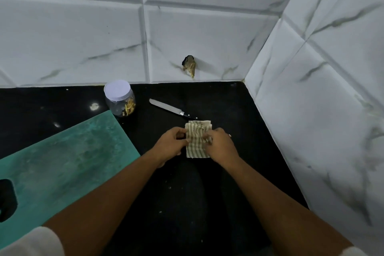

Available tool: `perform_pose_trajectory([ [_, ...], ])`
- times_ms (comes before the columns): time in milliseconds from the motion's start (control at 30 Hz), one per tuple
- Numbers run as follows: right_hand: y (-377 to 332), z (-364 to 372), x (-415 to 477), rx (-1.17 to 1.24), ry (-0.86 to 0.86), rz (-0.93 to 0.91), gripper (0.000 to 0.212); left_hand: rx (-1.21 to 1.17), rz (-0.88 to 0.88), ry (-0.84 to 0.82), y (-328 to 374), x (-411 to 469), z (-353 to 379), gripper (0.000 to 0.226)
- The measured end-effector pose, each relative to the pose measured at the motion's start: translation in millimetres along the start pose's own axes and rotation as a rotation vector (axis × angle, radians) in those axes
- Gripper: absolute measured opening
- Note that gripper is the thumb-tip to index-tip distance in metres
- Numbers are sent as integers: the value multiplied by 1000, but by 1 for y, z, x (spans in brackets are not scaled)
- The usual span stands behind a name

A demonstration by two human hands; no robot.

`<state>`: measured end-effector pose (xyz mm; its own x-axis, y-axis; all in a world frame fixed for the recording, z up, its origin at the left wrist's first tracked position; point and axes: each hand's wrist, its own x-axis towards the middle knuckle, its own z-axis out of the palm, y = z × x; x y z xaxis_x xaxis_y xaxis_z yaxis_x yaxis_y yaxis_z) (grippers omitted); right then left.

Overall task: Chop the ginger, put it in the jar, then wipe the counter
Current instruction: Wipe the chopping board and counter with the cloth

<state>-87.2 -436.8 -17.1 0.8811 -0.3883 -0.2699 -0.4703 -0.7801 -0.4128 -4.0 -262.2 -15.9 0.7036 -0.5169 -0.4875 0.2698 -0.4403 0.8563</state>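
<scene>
Pinching the striped cloth [196, 146] from both sides, your left hand [172, 144] and right hand [221, 146] curl fingers onto it; knife [166, 107] handle apparently touches its far edge.

The counter [218, 97] is black. The cutting board [62, 156] is teal green. The cloth [196, 143] has beige and olive stripes. The jar [120, 97] is clear with a white lid [117, 90]. The wall tiles [83, 33] are white with grey-green veins.
</scene>
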Motion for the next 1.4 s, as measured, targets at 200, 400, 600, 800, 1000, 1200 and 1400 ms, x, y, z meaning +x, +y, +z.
perform_pose_trajectory([
  [200,-40,-2,8,-120,262,-173,21,35,27,169,-15,-16,-44,38],
  [400,-103,21,15,-38,121,-234,29,57,81,386,-40,-62,-120,36],
  [600,-160,73,18,24,-164,-269,50,309,-33,718,-104,-123,-204,39],
  [800,-196,99,11,23,-238,-265,61,407,-454,852,-161,-164,-250,71],
  [1000,-194,110,-10,57,-232,-135,46,228,-361,866,-168,-173,-264,73],
  [1200,-164,104,-41,50,-190,-51,36,192,-278,791,-163,-171,-265,69],
  [1400,-126,89,-58,45,-100,62,38,274,-193,644,-147,-156,-243,71],
])
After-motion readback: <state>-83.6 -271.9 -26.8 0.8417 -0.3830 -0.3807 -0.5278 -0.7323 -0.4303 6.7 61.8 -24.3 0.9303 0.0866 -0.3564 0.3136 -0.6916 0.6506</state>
